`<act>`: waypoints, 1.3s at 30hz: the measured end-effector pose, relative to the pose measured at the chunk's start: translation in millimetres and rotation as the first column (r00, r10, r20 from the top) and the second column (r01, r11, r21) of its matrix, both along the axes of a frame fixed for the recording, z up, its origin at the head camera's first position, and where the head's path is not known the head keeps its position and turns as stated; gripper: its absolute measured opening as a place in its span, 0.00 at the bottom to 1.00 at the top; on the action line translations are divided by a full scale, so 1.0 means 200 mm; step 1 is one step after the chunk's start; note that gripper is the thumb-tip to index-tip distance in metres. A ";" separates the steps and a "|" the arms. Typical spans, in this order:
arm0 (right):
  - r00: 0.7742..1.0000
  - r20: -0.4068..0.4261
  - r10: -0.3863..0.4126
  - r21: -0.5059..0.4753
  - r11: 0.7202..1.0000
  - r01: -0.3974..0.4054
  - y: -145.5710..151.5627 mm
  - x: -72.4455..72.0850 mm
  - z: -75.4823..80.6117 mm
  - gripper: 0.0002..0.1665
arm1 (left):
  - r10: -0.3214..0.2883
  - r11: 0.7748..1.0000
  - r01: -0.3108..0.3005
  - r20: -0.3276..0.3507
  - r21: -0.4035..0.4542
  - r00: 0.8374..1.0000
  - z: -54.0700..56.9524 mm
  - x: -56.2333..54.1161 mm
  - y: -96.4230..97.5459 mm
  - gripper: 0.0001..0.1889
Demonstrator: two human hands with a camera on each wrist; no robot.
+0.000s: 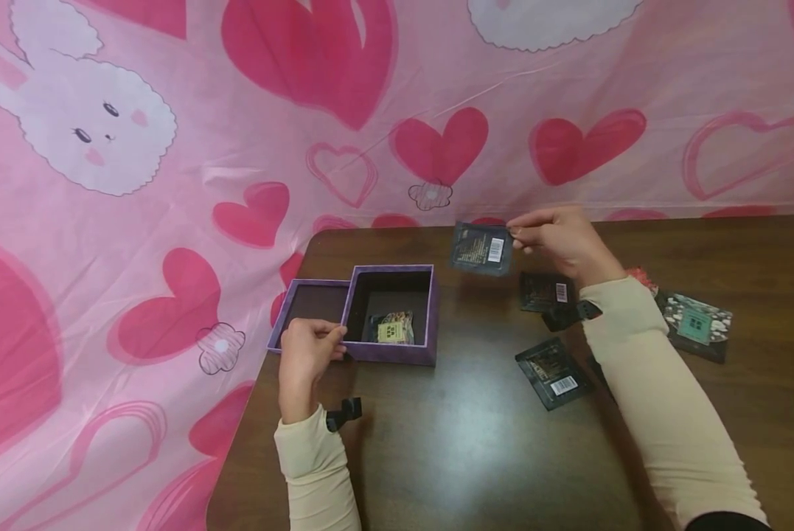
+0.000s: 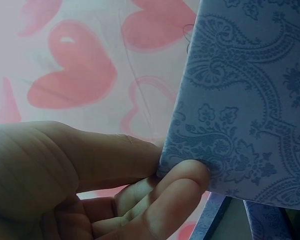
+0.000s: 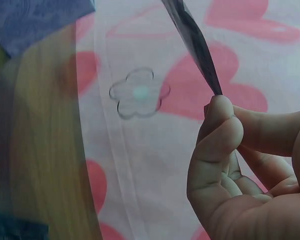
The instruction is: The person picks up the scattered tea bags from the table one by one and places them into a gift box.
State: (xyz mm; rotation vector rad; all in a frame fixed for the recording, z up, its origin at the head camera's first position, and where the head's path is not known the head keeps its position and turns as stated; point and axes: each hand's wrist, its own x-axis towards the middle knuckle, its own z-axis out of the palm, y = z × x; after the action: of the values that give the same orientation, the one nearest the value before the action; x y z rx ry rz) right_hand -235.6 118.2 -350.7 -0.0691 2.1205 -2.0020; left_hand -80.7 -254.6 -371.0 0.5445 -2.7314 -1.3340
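Right fingers (image 1: 536, 218) pinched packet (image 1: 474, 251) | box (image 1: 393, 354) lay left and near of it | left fingers (image 1: 331, 336) held box corner

A pink sheet (image 1: 257, 140), creased in places, hangs behind the dark wood-grained table (image 1: 383, 472) and down along its left side; whether it is cloth or plastic is hard to tell. Red hearts (image 1: 443, 144), a white rabbit head (image 1: 98, 125) and outlined flowers (image 1: 430, 195) pattern it. The table's far left corner is rounded, and a pale glare (image 1: 463, 413) lies on its top.
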 end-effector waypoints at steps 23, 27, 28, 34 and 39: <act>0.979 -0.001 0.205 0.028 0.978 -0.205 -0.38 0.08 0.01 0.15 | -0.006 1.000 0.006 -0.008 -0.014 1.000 -0.01 0.00 -0.01 0.07; 0.968 -0.008 0.252 0.050 0.967 -0.251 -0.47 0.11 0.02 0.13 | -0.001 1.000 0.001 -0.002 -0.014 1.000 -0.01 0.00 -0.01 0.07; 0.966 -0.008 0.257 0.055 0.965 -0.256 -0.50 0.11 0.02 0.13 | 0.000 1.000 0.000 -0.003 -0.015 1.000 -0.01 0.00 -0.02 0.07; 0.959 -0.033 0.283 0.091 0.956 -0.279 -0.63 0.14 0.01 0.09 | 0.005 1.000 -0.005 0.001 -0.012 1.000 0.00 0.00 -0.01 0.07; 0.957 -0.050 0.287 0.115 0.953 -0.280 -0.68 0.17 0.01 0.08 | 0.008 1.000 -0.008 0.009 0.006 1.000 0.00 0.00 -0.01 0.07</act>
State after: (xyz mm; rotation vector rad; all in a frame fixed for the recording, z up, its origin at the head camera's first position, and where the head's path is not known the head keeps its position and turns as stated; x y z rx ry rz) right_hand -201.9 -17.9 -348.9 -0.4043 2.1138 -1.7409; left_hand -80.6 -255.8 -370.5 0.5629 -2.7300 -1.3419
